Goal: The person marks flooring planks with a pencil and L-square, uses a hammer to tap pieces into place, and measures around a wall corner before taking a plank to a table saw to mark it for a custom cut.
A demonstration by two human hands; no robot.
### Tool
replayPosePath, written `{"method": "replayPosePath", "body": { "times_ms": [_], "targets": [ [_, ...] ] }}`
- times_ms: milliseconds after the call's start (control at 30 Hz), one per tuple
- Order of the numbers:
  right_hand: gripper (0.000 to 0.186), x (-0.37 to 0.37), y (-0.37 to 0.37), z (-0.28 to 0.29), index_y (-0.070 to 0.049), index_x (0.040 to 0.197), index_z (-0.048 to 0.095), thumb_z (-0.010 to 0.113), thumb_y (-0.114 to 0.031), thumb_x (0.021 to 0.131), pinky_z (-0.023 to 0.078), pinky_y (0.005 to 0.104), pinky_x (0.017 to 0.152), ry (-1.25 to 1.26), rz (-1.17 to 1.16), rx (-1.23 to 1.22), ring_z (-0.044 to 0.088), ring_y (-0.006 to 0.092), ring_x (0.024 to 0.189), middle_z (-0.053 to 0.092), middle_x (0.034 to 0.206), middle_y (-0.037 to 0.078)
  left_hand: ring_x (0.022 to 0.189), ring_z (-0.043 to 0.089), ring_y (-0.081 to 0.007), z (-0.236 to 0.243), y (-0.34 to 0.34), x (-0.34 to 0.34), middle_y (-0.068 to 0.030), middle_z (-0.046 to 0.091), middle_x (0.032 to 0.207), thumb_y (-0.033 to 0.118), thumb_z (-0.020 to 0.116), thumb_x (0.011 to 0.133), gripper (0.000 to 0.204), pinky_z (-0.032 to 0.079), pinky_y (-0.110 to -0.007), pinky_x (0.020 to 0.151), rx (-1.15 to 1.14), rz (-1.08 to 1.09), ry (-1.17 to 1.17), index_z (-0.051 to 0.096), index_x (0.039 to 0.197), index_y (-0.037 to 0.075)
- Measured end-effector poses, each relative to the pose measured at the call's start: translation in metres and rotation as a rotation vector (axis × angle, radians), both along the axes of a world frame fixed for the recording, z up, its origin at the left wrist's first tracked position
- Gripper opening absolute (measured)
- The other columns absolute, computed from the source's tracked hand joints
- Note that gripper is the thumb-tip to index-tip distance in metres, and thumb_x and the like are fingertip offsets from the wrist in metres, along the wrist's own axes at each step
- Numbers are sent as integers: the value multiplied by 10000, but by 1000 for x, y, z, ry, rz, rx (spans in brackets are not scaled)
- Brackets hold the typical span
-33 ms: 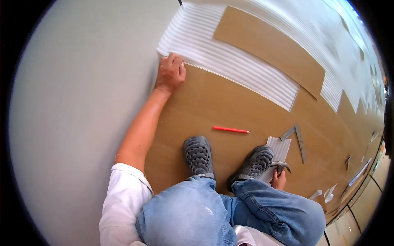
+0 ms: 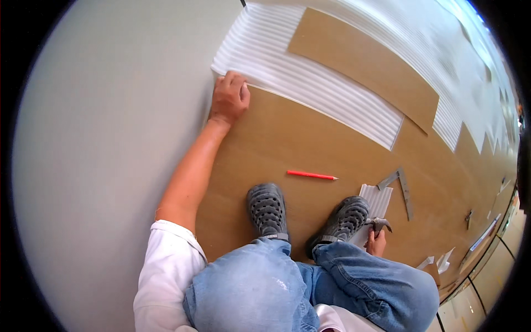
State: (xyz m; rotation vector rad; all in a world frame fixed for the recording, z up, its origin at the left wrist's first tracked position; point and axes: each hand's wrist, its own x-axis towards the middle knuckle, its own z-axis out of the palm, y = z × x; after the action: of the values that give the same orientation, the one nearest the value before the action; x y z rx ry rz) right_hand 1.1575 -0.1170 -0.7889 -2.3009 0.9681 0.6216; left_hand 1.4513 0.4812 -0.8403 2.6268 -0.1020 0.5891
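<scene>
My left hand [image 2: 230, 99] is closed, knuckles up, where the brown board's far left edge meets the white ribbed sheet [image 2: 310, 88], close beside the pale wall. What its fingers grip, if anything, is hidden. Low and to the right, my right hand [image 2: 376, 243] is wrapped round a claw hammer [image 2: 378, 224]; its handle is mostly out of sight behind my knee. The dark hammer head rests by a small white ribbed strip [image 2: 377, 200], partly covered by my right shoe. A brown board [image 2: 251, 149] lies under my feet.
A red pencil [image 2: 311, 175] lies ahead of my grey clogs [image 2: 268, 213]. Right of it is a metal square [image 2: 404, 193]. A long brown panel [image 2: 365, 61] rests on the white sheet. Pliers [image 2: 469, 219] and paper scraps [image 2: 444, 260] lie farther right. The wall [image 2: 110, 155] borders the left.
</scene>
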Motion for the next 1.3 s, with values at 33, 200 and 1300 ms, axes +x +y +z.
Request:
{"method": "replayPosePath", "body": {
  "times_ms": [33, 200, 1300],
  "targets": [
    [375, 0, -2, -1, -12, 898, 510, 655, -346, 992, 484, 374, 457, -50, 36, 17, 604, 196, 493, 586, 655, 101, 846, 588, -328, 0, 0, 1, -96, 607, 961, 71, 625, 849, 121, 488, -440, 804, -34, 55, -30, 638, 969, 80],
    [402, 7, -14, 1, 5, 930, 536, 672, -371, 971, 526, 420, 550, 69, 238, -126, 661, 285, 583, 643, 738, 184, 953, 618, -350, 10, 9, -11, -124, 636, 1024, 25, 590, 866, 177, 514, -447, 846, -93, 108, 0, 637, 1036, 43],
    [150, 390, 137, -1, -34, 967, 662, 637, -182, 960, 517, 460, 728, -526, 981, 71, 646, 407, 828, 669, 898, 198, 1342, 503, -327, 7, 23, -32, -134, 580, 1434, -40, 443, 899, 487, 413, -425, 1141, 400, 114, 370, 586, 1364, -13]
  ]
}}
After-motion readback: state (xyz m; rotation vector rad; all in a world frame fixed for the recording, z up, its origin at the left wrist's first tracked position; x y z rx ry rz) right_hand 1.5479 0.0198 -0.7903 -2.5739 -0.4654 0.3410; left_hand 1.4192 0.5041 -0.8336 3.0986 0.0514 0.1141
